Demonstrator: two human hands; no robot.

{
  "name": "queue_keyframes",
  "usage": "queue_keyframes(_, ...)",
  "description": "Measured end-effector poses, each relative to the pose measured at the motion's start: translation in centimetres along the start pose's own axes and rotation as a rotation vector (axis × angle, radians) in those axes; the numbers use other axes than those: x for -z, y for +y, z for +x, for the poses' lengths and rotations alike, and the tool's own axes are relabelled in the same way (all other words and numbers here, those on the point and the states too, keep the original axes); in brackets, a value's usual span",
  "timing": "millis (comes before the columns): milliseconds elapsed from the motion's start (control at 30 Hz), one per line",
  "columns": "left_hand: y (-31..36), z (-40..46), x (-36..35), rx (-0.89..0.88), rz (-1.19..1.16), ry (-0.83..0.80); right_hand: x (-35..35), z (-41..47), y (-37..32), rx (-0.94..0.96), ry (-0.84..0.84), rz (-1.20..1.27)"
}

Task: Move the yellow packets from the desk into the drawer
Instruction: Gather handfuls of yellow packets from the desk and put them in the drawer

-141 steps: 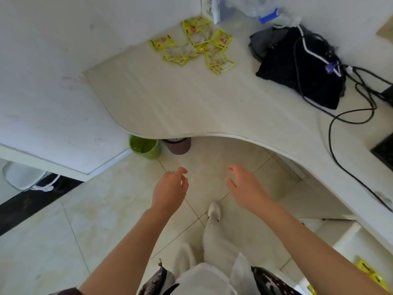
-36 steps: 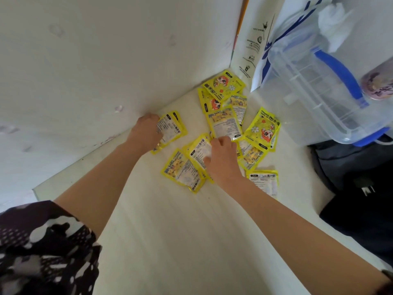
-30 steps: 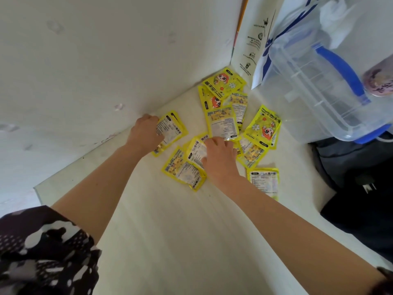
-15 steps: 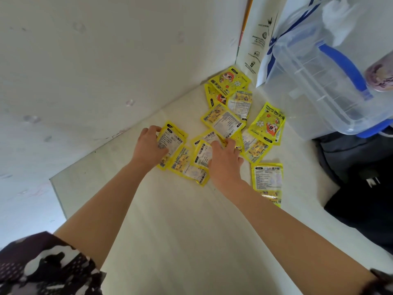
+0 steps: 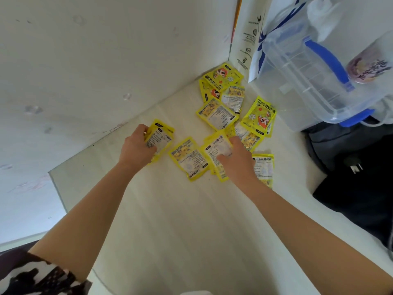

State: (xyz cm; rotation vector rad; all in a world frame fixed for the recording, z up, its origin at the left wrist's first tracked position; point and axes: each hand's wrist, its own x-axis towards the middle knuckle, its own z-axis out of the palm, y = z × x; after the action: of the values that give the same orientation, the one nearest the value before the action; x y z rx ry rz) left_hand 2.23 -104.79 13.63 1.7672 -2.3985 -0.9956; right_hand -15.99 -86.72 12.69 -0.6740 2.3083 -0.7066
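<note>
Here the left hand [image 5: 136,149] grips one yellow packet [image 5: 160,138].

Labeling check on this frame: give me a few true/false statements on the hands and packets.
1. The left hand grips a packet at the pile's left edge. True.
2. The right hand is lifted clear of the desk. False: it rests on packets in the pile.
3. All packets lie printed-face up. False: several show their white label backs.
4. A clear bin with blue handle stands right of the pile. True.
5. The drawer is open in view. False: no drawer shows.
</note>
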Motion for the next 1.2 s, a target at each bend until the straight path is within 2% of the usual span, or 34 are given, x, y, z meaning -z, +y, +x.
queue_keyframes(100,1.4,-0.3,1.4,-0.005,-0.141,0.025,2.0,-1.0,1.9,-0.11,0.018,0.163)
queue_keyframes(200,3.2,-1.2,1.6,0.046,-0.365,-0.065,4.2,-1.7,4.5,-0.193,0.013,0.052)
queue_keyframes(267,4.0,-2.1,0.3,0.107,-0.444,-0.133,5.4,-2.2,6.5,-0.238,0.015,0.062)
queue_keyframes(467,3.8,-4.9,-5.5,0.459,-0.741,-0.253,6.8,-3.5,11.1,-0.396,0.088,0.333)
queue_keyframes(600,4.4,-5.8,-7.6,0.5,-0.763,-0.124,6.3,-2.7,11.7,-0.408,0.121,0.303)
queue_keyframes(800,5.1,-6.1,-9.1,0.54,-0.746,0.032,5.6,-1.9,10.9,-0.331,0.129,0.165)
queue_keyframes(1000,5.8,-6.1,-9.9,0.591,-0.768,0.077,5.4,-1.8,10.5,-0.291,0.095,0.061)
queue_keyframes(1200,5.6,-6.4,-9.8,0.646,-0.827,0.115,5.9,-2.8,10.7,-0.279,0.087,0.135)
